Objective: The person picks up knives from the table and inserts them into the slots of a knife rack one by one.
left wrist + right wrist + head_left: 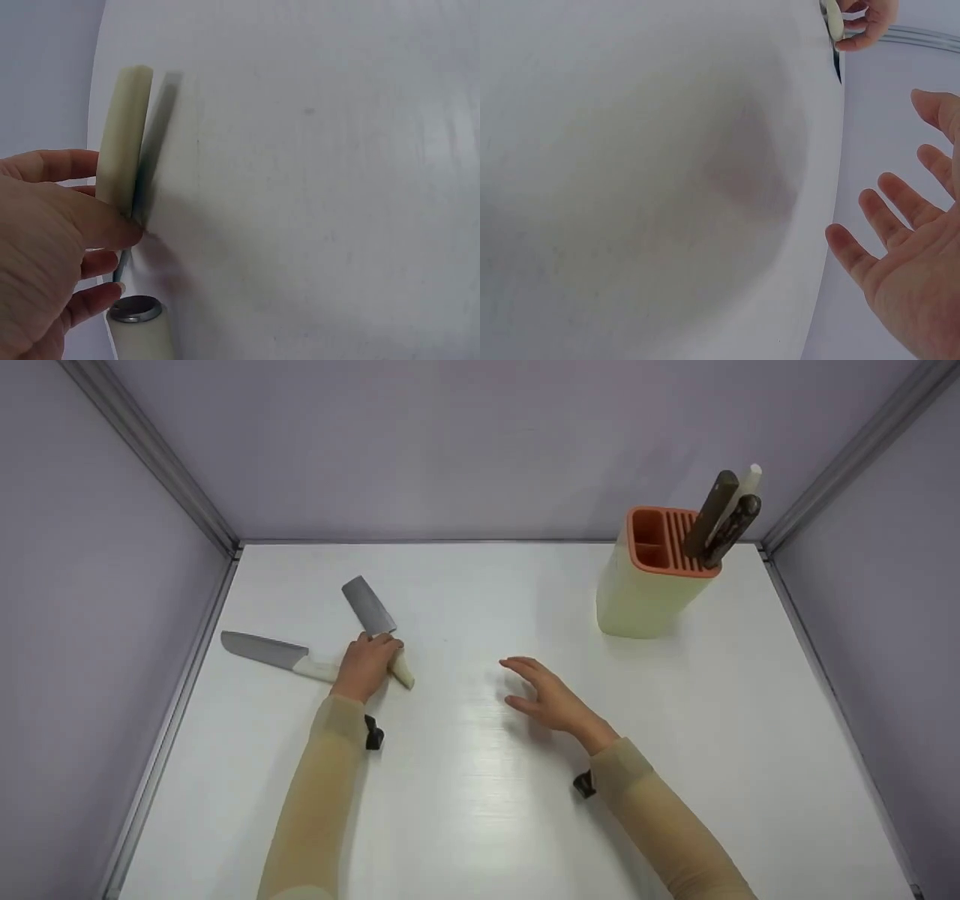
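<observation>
My left hand (pixel 365 666) pinches a cleaver (pixel 367 604) near where its pale handle meets the grey rectangular blade. In the left wrist view, thumb and fingers close around that cream handle (pixel 124 142), whose free end points up. A second kitchen knife (pixel 262 650) with a white handle lies on the table to the left, its handle end hidden beneath or behind the left hand. My right hand (pixel 551 701) hovers over the middle of the table with fingers spread and nothing in it. The right wrist view shows the palm and loosely extended fingers (pixel 847 247).
A pale knife block (pixel 637 607) with an orange slotted top stands at the back right. Two dark-handled knives (pixel 712 514) and a white-handled piece (pixel 754 476) stick up from it. Walls (pixel 480 450) enclose the white table (pixel 465 810) at the back and sides.
</observation>
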A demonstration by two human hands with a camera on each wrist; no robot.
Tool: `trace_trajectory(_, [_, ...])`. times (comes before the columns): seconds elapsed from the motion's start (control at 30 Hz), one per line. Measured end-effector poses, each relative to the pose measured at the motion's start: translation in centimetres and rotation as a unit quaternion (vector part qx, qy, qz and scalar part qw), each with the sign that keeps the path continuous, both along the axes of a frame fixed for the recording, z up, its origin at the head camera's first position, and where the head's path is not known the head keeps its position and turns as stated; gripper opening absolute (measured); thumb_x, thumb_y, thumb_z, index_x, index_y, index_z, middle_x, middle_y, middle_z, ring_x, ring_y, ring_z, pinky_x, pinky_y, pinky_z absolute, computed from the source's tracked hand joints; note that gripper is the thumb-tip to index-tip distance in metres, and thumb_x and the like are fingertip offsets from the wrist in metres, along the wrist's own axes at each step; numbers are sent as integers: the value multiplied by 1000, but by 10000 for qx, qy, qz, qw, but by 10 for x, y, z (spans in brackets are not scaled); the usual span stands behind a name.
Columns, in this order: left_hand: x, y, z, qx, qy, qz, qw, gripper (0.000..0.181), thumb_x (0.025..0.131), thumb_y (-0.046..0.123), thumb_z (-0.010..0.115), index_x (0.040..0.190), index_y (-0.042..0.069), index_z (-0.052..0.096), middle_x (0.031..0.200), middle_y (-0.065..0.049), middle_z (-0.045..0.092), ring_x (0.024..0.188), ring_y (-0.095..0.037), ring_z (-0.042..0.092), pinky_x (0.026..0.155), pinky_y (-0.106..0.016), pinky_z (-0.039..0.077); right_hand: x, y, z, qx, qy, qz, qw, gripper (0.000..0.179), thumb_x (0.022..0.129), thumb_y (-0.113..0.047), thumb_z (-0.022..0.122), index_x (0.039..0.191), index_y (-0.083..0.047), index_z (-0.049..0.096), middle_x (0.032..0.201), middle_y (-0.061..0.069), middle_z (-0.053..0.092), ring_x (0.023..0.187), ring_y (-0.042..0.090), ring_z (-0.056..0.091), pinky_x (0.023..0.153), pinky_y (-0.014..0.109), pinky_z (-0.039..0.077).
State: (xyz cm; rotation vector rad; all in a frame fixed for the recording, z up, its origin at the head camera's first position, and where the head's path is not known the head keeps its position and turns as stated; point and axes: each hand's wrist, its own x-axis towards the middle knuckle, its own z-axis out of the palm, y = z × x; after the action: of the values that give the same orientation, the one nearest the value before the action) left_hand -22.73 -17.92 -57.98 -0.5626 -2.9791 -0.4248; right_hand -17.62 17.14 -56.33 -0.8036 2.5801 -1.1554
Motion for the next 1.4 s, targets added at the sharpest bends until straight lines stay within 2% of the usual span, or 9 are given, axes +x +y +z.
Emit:
trace_trajectory(0.2, [4, 16, 6, -347, -153, -468, 9982, 24, 94, -3, 59, 114, 8, 70, 117, -9, 65, 111, -31, 54, 90, -50, 45, 1, -2, 2, -11, -46, -14, 10000, 59, 97, -28, 66, 150, -18, 42, 150, 7, 39, 139, 25, 35, 111, 46, 32])
trace_trajectory(0.37, [11, 28, 6, -239, -290, -742, 9965, 24, 95, -2, 58, 116, 6, 67, 123, -10, 64, 121, -28, 54, 98, -49, 42, -1, -4, 4, -177, 19, -18, 9998, 59, 96, -23, 67, 148, -14, 43, 149, 7, 40, 138, 27, 37, 109, 49, 34])
trace_trajectory(0.6, [19, 42, 4, -40, -223, -1155, 9931, 24, 94, -2, 59, 114, 8, 68, 117, -7, 67, 110, -25, 61, 91, -46, 46, -4, -3, 9, -341, -7, -67, 9994, 60, 96, -26, 67, 149, -11, 42, 149, 5, 40, 138, 24, 36, 110, 48, 33])
trace_trajectory(0.73, [23, 49, 6, 12, -142, -1406, 9900, 25, 95, -2, 59, 116, 10, 67, 117, -5, 66, 110, -25, 61, 96, -48, 44, -3, -2, 13, -550, -92, -80, 9984, 61, 96, -29, 66, 149, -12, 41, 150, 4, 39, 139, 22, 34, 111, 47, 31])
trace_trajectory(0.87, [27, 57, 7, 72, 233, -1490, 9885, 26, 95, 2, 62, 118, 13, 66, 117, -2, 65, 111, -22, 60, 98, -44, 44, -2, -2, 17, -667, -69, -122, 9977, 62, 96, -33, 66, 150, -14, 41, 150, 3, 40, 139, 22, 34, 111, 48, 30])
trace_trajectory(1.0, [30, 68, 7, 223, 912, -1477, 9846, 25, 93, 5, 66, 117, 13, 66, 116, -1, 66, 110, -20, 60, 92, -42, 47, -1, -4, 21, -826, -83, -157, 9964, 65, 94, -38, 66, 150, -16, 41, 150, 1, 41, 139, 20, 35, 109, 50, 33])
trace_trajectory(1.1, [33, 76, 11, 386, 1378, -1469, 9787, 26, 92, 5, 68, 117, 12, 67, 115, -3, 67, 109, -21, 61, 88, -44, 49, 0, -5, 24, -975, 7, -172, 9951, 65, 94, -39, 67, 150, -19, 41, 149, -1, 41, 136, 18, 38, 107, 48, 36])
trace_trajectory(1.3, [37, 90, 25, 777, 1921, -1352, 9689, 24, 95, 12, 65, 119, 9, 68, 114, -6, 67, 106, -22, 63, 87, -44, 50, 1, -9, 29, -1531, 386, -79, 9874, 64, 94, -20, 69, 150, -10, 39, 149, 10, 43, 134, 27, 42, 104, 55, 38])
trace_trajectory(1.4, [39, 98, 34, 941, 2137, -1317, 9634, 26, 95, 14, 66, 120, 8, 67, 113, -7, 67, 103, -22, 64, 88, -42, 51, 2, -10, 35, -1770, 529, -52, 9828, 64, 94, -16, 69, 150, -10, 39, 148, 9, 44, 133, 25, 43, 103, 54, 40])
